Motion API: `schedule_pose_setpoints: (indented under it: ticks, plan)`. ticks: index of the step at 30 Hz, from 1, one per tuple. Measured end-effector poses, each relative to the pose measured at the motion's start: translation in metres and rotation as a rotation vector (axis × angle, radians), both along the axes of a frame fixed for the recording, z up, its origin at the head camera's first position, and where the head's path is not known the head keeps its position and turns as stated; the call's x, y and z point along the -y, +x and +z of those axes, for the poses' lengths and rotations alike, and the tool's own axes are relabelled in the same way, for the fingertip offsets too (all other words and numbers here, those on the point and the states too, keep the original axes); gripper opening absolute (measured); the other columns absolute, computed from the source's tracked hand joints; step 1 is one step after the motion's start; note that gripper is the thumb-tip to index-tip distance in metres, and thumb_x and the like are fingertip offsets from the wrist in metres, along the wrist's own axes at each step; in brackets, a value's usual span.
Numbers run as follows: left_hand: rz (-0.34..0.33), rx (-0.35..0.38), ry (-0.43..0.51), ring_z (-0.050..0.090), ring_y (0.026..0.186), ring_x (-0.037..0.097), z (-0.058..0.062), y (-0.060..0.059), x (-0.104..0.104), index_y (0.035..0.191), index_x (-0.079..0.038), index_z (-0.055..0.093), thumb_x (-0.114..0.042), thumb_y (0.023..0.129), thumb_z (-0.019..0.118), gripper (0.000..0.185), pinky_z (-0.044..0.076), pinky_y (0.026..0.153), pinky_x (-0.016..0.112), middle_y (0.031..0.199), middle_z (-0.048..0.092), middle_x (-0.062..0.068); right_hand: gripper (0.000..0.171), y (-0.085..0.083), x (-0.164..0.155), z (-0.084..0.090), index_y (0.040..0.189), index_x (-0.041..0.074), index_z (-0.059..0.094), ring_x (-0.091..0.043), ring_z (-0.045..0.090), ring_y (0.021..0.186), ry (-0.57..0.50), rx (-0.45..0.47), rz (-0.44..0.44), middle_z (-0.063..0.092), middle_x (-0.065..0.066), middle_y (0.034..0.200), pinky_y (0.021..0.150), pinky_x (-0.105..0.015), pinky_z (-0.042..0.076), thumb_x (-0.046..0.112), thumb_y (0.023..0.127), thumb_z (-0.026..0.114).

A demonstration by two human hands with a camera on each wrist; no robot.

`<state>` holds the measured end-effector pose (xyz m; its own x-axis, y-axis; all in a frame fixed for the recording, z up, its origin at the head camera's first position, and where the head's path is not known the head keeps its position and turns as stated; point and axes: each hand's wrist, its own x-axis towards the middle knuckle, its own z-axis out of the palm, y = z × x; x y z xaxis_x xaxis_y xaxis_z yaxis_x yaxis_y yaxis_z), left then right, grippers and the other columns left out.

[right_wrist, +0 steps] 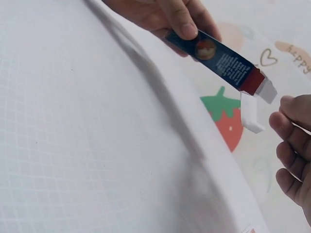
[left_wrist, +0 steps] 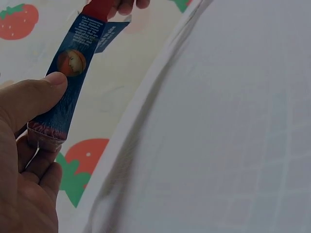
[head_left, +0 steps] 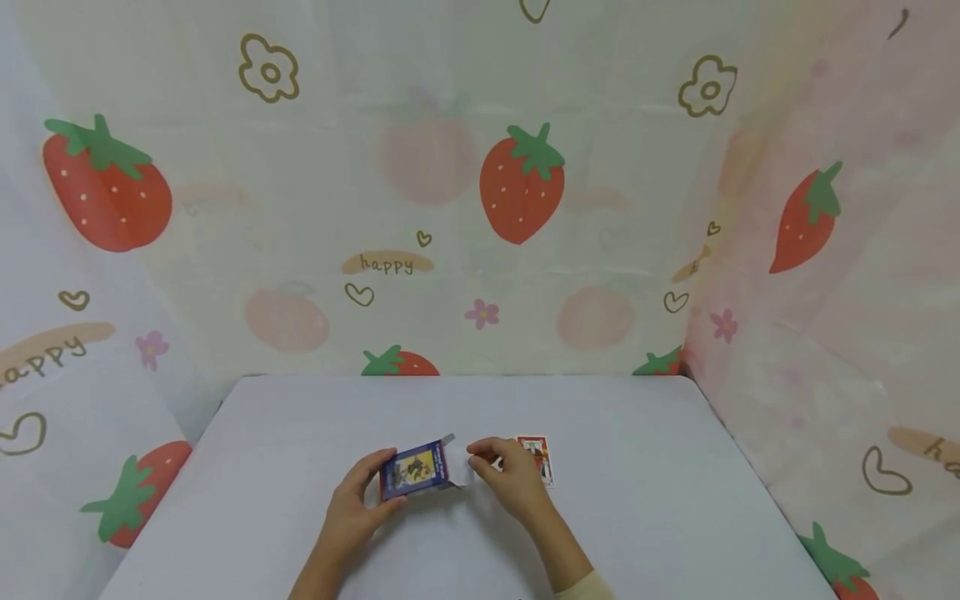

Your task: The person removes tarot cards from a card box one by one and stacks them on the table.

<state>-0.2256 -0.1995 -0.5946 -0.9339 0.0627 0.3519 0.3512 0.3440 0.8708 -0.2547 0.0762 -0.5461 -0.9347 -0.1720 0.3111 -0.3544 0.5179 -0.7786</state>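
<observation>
A blue card box with a picture on its face is held just above the white table. My left hand grips it, thumb on the narrow side and fingers underneath. The box's right end is open, with a white flap hanging from it and a red edge showing. My right hand hovers at that open end with its fingers loosely curled, a small gap from the flap and holding nothing I can see. A playing card lies face up on the table just behind the right hand.
Strawberry-print cloth hangs as a backdrop behind the table and along both sides. The table's far edge runs below it. Bare tabletop surrounds the hands.
</observation>
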Motion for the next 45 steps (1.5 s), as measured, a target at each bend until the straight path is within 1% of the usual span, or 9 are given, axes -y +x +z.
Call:
schedule_pose_setpoints:
  ticks: [6,7,10,13,17,21,31,38,45]
  plan:
    - [0.001,-0.002,-0.019,0.045,0.144,0.021,0.0,-0.001,-0.001,0.145,-0.012,0.055,-0.007,0.076,0.089,0.077,0.028,0.114,0.006,0.15,0.054,0.006,0.012,0.0,0.007,-0.001,0.104,0.02,0.078,-0.009,0.057,0.086,0.004,0.029,0.004,0.069,0.011,0.089,0.074,-0.022,0.047,0.025,0.094,0.074]
    - [-0.002,0.001,-0.016,0.045,0.144,0.021,0.0,-0.001,-0.001,0.145,-0.011,0.055,-0.007,0.076,0.089,0.077,0.028,0.114,0.005,0.15,0.053,0.008,0.012,0.0,0.008,-0.002,0.104,0.02,0.078,-0.009,0.057,0.086,0.005,0.034,0.004,0.069,0.012,0.089,0.074,-0.022,0.047,0.025,0.094,0.075]
    - [-0.008,0.008,-0.003,0.044,0.143,0.012,0.001,0.0,-0.001,0.144,-0.012,0.055,-0.005,0.076,0.089,0.077,0.027,0.115,0.006,0.151,0.052,0.013,0.012,0.0,0.011,-0.004,0.104,0.021,0.078,-0.01,0.057,0.086,0.005,0.061,0.003,0.068,0.012,0.088,0.074,-0.022,0.046,0.026,0.093,0.075]
    - [-0.009,0.007,0.007,0.044,0.143,0.014,0.002,0.0,-0.001,0.143,-0.014,0.056,-0.003,0.075,0.089,0.076,0.027,0.115,0.006,0.15,0.052,0.014,0.013,-0.001,0.013,-0.006,0.104,0.022,0.078,-0.01,0.057,0.087,0.008,0.083,0.005,0.067,0.013,0.087,0.075,-0.023,0.046,0.027,0.093,0.076]
    - [0.003,-0.01,-0.016,0.045,0.143,0.032,0.0,0.0,-0.001,0.142,-0.017,0.057,-0.005,0.075,0.09,0.076,0.027,0.114,0.005,0.149,0.054,0.011,0.013,-0.001,0.015,-0.009,0.104,0.023,0.078,-0.01,0.057,0.087,0.011,0.09,0.014,0.067,0.013,0.087,0.074,-0.023,0.045,0.026,0.092,0.076]
    - [0.012,-0.007,-0.031,0.046,0.143,0.033,0.0,0.001,-0.002,0.142,-0.019,0.057,-0.007,0.075,0.09,0.076,0.027,0.113,0.005,0.148,0.056,0.008,0.014,0.0,0.016,-0.01,0.104,0.023,0.079,-0.009,0.057,0.085,0.015,0.091,0.016,0.068,0.014,0.086,0.071,-0.023,0.045,0.028,0.091,0.077]
    - [0.004,0.024,-0.021,0.045,0.144,0.03,0.004,0.002,-0.003,0.143,-0.009,0.056,-0.006,0.075,0.089,0.076,0.026,0.113,0.004,0.149,0.055,0.007,0.019,0.0,0.022,-0.008,0.106,0.022,0.078,-0.007,0.057,0.085,0.028,0.126,0.028,0.069,0.015,0.088,0.07,-0.023,0.046,0.035,0.092,0.076]
    - [0.005,-0.015,-0.013,0.047,0.142,0.033,0.001,-0.001,-0.002,0.141,-0.01,0.058,-0.004,0.073,0.09,0.075,0.028,0.113,0.005,0.147,0.057,0.01,0.018,-0.002,0.024,-0.01,0.103,0.018,0.077,-0.005,0.057,0.08,0.017,0.11,0.023,0.07,0.013,0.085,0.066,-0.022,0.046,0.03,0.09,0.078]
    - [-0.005,-0.044,0.005,0.048,0.14,0.034,0.001,-0.001,-0.003,0.14,-0.01,0.058,-0.003,0.072,0.091,0.076,0.029,0.112,0.004,0.145,0.057,0.013,0.016,-0.003,0.026,-0.008,0.102,0.019,0.077,-0.006,0.057,0.08,0.032,0.133,0.001,0.069,0.014,0.084,0.066,-0.021,0.046,0.029,0.089,0.079]
